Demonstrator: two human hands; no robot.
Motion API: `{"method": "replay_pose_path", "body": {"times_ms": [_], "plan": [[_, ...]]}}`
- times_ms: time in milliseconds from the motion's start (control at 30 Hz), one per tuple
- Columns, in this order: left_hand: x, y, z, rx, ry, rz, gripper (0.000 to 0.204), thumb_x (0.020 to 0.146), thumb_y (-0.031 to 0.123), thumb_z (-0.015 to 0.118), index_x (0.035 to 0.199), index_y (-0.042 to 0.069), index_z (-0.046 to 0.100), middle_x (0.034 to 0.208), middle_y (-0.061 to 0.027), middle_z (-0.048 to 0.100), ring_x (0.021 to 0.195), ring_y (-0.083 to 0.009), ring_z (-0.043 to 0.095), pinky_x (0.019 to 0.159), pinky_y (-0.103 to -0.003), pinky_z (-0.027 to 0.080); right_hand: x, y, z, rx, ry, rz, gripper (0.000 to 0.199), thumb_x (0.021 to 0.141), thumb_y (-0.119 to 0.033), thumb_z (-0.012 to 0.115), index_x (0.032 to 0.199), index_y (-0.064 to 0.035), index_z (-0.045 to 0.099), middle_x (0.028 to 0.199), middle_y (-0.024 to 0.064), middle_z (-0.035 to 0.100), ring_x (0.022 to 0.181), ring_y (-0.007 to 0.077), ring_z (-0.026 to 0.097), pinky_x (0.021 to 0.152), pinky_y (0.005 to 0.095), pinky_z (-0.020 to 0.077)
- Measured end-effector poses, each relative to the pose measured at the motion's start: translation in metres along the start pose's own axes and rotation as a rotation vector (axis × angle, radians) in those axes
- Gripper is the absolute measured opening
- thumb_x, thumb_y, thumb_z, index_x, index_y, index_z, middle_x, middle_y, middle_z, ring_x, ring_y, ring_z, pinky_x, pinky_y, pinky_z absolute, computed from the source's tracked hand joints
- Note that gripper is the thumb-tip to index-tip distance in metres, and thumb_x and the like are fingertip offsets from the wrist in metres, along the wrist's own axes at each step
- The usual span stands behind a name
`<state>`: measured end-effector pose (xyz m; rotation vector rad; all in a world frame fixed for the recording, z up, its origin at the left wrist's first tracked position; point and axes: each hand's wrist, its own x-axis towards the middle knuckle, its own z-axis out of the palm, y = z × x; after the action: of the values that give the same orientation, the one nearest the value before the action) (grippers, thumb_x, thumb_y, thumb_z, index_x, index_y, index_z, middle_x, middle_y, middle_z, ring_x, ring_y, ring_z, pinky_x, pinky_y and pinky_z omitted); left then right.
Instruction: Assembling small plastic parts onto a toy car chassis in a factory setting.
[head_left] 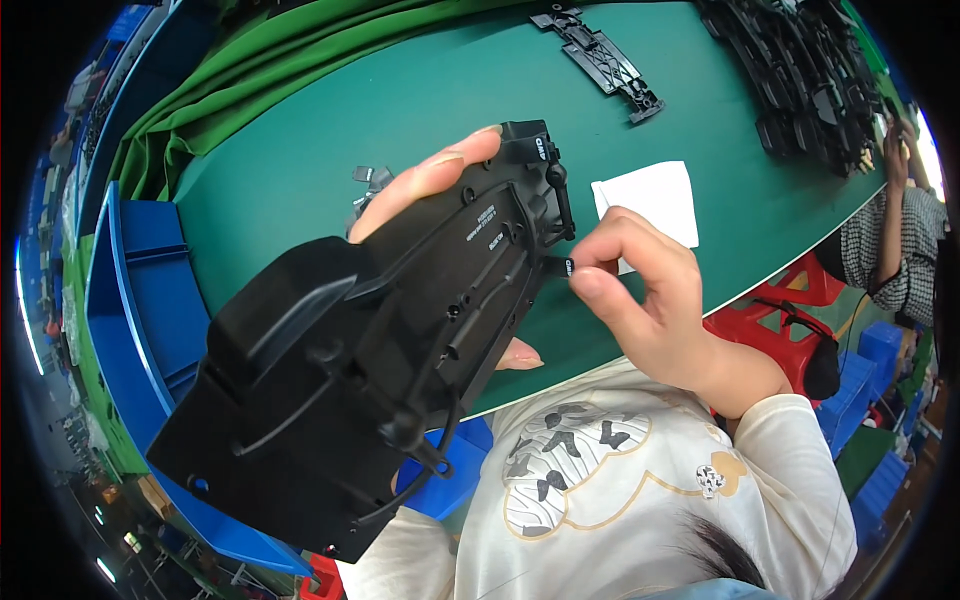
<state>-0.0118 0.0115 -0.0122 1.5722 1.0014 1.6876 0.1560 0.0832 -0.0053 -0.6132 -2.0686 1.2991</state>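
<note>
A large black moulded plastic part [350,350] fills the middle of the head view, held up above a green table [420,90]. My left hand [430,175] grips it from behind, fingers showing over its top edge and a thumb tip under its lower edge. My right hand [650,300] pinches a small black clip [562,266] between thumb and forefinger, right at the part's right edge.
A white paper sheet [655,195] lies on the table behind my right hand. A long black plastic piece [600,55] and a pile of black parts [800,70] sit farther back. Small grey clips [370,180] lie near my left hand. Blue bins [140,290] stand left; another person [900,240] is at right.
</note>
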Motion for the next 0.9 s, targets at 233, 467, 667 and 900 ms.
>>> {"method": "replay_pose_path", "body": {"times_ms": [233,467,667,900], "plan": [[-0.002,0.005,0.0,0.026,-0.038,-0.067,0.102,0.04,0.023,0.082,0.124,0.008,0.025,0.123,-0.0255,0.031,0.11,-0.0307,0.04,0.086,-0.038,0.04,0.008,0.0,0.003,-0.03,-0.028,0.041,0.008,0.07,-0.003,0.057,0.065,-0.0015,0.05,0.058,0.0051,0.049,0.052,0.0156,0.047,0.051,0.0264,0.0359],[-0.003,0.001,0.001,0.017,-0.036,-0.05,0.103,0.04,0.024,0.082,0.124,0.008,0.025,0.123,-0.025,0.031,0.11,-0.03,0.04,0.087,-0.038,0.039,0.011,-0.001,0.0,0.007,-0.086,0.089,0.009,0.069,-0.002,0.057,0.064,-0.0012,0.049,0.058,0.0054,0.048,0.051,0.0153,0.046,0.051,0.0257,0.0363],[-0.004,0.001,0.002,0.051,-0.014,-0.066,0.104,0.04,0.026,0.082,0.124,0.007,0.024,0.123,-0.0248,0.031,0.109,-0.0286,0.041,0.088,-0.037,0.039,0.011,0.0,0.0,0.009,-0.089,0.075,0.008,0.069,-0.001,0.057,0.065,0.0002,0.05,0.058,0.006,0.048,0.052,0.0148,0.046,0.049,0.0243,0.0374],[-0.004,0.0,-0.002,0.057,-0.028,-0.026,0.104,0.039,0.027,0.082,0.123,0.006,0.024,0.123,-0.0249,0.031,0.109,-0.0283,0.041,0.088,-0.037,0.04,0.013,0.0,0.001,0.02,-0.098,0.045,0.008,0.069,-0.001,0.057,0.065,0.0009,0.05,0.058,0.006,0.048,0.051,0.0142,0.046,0.048,0.0237,0.0377]]}}
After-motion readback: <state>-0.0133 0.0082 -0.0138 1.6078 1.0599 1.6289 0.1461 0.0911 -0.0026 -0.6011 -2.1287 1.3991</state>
